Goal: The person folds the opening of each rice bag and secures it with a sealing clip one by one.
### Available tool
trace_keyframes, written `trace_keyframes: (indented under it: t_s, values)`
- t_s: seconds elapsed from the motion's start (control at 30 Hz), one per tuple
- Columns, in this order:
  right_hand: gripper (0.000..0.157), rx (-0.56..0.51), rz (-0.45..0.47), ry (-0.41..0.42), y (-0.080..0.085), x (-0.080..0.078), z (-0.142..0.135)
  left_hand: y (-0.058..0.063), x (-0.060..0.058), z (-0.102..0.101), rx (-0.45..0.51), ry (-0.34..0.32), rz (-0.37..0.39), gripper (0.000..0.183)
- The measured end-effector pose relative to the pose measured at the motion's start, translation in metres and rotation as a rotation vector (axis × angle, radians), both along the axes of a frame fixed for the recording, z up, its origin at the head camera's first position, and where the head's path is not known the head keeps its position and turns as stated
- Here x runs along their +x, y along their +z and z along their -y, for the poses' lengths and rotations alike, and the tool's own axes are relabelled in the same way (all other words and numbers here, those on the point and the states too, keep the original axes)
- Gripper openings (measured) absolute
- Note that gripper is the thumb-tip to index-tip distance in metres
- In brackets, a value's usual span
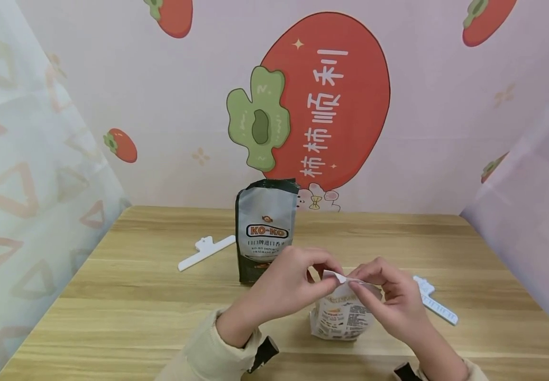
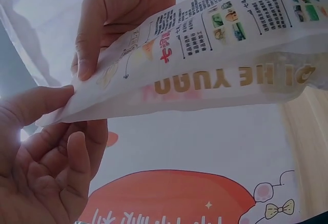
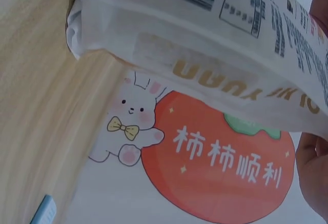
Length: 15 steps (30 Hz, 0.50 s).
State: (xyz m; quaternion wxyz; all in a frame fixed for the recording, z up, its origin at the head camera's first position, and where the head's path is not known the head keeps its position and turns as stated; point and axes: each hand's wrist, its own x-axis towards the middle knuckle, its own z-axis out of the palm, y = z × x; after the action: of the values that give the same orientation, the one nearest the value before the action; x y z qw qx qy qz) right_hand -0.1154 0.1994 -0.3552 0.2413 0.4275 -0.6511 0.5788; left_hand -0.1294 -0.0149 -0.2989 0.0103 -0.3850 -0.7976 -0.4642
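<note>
A small white printed bag point(image 1: 338, 320) stands upright on the table. My left hand point(image 1: 293, 283) pinches the left part of its top edge between thumb and fingers. The right hand point(image 1: 395, 301) pinches that edge close by on the right. In the left wrist view, gold letters run along the side of the white bag point(image 2: 220, 80); the left hand point(image 2: 46, 152) holds its top end, the right hand point(image 2: 115, 19) beside it. Seen from the right wrist, the bag point(image 3: 154, 24) fills the top, and a hand shows only partly at the right edge.
Behind the left hand stands a grey and dark green KO-KO rice bag point(image 1: 267, 217). A white bag clip point(image 1: 206, 251) lies to its left. On the right, past the right hand, lies a light blue bag clip point(image 1: 436, 302). A printed backdrop point(image 1: 422, 159) rises at the table's back edge.
</note>
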Motion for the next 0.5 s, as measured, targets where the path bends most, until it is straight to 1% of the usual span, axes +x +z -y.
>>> trace_keyframes:
  t_s: [0.13, 0.2, 0.3, 0.37, 0.5]
  values:
    - [0.009, -0.026, -0.020, -0.038, -0.0014, 0.0018, 0.0027, -0.0017, -0.0008, -0.0020, 0.008, 0.024, 0.050, 0.007]
    - [0.011, -0.032, -0.038, -0.053, -0.0017, 0.0021, 0.0036, -0.0028, -0.0012, -0.0033, 0.013, 0.034, 0.062, 0.006]
    - [0.014, -0.041, -0.064, -0.062, -0.0020, 0.0018, 0.0048, -0.0042, -0.0013, -0.0053, 0.026, 0.050, 0.057, 0.005]
    - [0.014, -0.043, -0.077, -0.070, -0.0021, 0.0015, 0.0054, -0.0053, -0.0013, -0.0065, 0.035, 0.062, 0.046, 0.004]
    - [0.012, -0.044, -0.114, -0.070, -0.0032, 0.0001, 0.0059, -0.0065, 0.0000, -0.0083, 0.054, 0.080, 0.048, 0.004]
